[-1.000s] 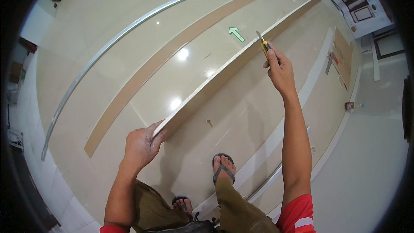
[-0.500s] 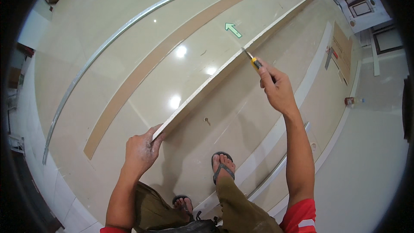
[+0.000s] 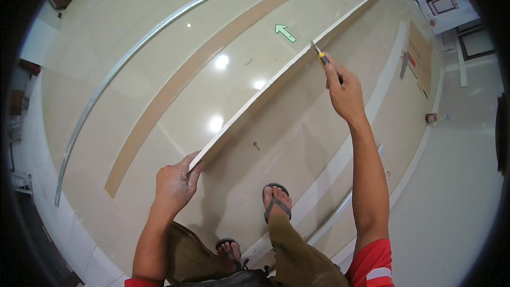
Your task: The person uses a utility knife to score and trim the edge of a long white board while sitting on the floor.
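Observation:
A long, narrow board (image 3: 279, 81), which looks like plasterboard with a rough white edge, stands on its edge and runs diagonally from near left to far right. My left hand (image 3: 177, 183) is closed around its near end, with pale dust on the skin. In my right hand (image 3: 348, 95) is a yellow and black utility knife (image 3: 322, 58), its blade touching the board's upper edge past the middle. The fingers wrap round the knife's handle.
On the glossy tiled floor left of the board lie a flat brown strip (image 3: 183, 79) and a long metal channel (image 3: 114, 72). To the right are a white strip (image 3: 340, 162), brown cardboard (image 3: 419, 58) and a bottle (image 3: 431, 118). My sandalled feet (image 3: 277, 202) are near the board.
My right hand has moved the knife farther along the board's edge, away from me and slightly right. My left hand keeps its hold on the near end.

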Demonstrator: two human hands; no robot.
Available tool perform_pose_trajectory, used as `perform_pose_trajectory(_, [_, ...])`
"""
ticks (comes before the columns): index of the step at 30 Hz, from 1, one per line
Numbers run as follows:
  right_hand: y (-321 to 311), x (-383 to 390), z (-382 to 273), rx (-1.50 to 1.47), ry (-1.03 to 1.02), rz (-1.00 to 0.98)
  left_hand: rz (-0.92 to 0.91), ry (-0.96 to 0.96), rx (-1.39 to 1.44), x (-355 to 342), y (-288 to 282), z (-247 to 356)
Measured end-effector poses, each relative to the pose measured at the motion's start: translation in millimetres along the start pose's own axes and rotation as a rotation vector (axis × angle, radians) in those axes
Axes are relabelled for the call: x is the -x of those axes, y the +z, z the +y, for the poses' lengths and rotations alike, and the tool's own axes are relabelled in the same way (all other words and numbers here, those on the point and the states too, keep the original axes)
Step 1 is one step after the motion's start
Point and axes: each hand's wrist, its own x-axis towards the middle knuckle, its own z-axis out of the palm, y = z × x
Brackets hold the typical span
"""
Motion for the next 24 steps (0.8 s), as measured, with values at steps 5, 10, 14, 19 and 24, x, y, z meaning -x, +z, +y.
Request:
perform_pose_trajectory(5, [29, 60, -21, -0.078, -0.110, -0.209, 0.030, -0.012, -0.059, 3, -6, -9])
perform_pose_trajectory(10, [9, 30, -11, -0.129, 0.053, -0.130, -0.014, -0.031, 0.007, 0, -4, -1])
perform_pose_trajectory(14, [42, 78, -14, -0.107, -0.296, -0.116, 0.030, -0.004, -0.008, 2, 0, -3])
perform_pose_trajectory(19, [23, 62, -66, 0.105, 0.086, -0.476, 0.054, 0.039, -0.050, 6, 1, -12])
perform_pose_trajectory(24, [34, 57, -16, -0.029, -0.087, -0.041, -0.031, -0.016, -0.020, -2, -4, 2])
